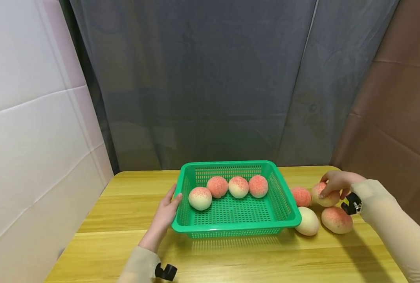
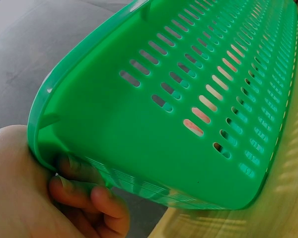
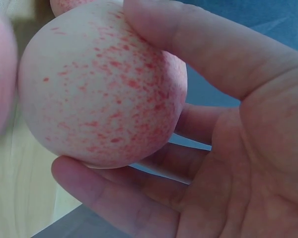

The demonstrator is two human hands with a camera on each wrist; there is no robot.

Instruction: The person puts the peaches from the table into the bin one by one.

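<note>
A green plastic basket (image 1: 284, 204) sits on the yellow wooden table and holds several pink-speckled peaches (image 1: 217, 186). My left hand (image 1: 165, 212) grips the basket's left rim (image 2: 39, 134), thumb over the edge and fingers (image 2: 84, 196) curled under it. To the right of the basket lie several more peaches. My right hand (image 1: 337, 182) curls its fingers and thumb around the farthest one, a peach (image 1: 324, 196) that fills the right wrist view (image 3: 104, 89). Three others lie beside it: one red (image 1: 301, 196), one pale (image 1: 308, 222), one speckled (image 1: 336, 220).
The table (image 1: 125, 243) ends at a grey curtain behind, a white wall on the left and a brown panel on the right. Bare tabletop runs along the front and left of the basket.
</note>
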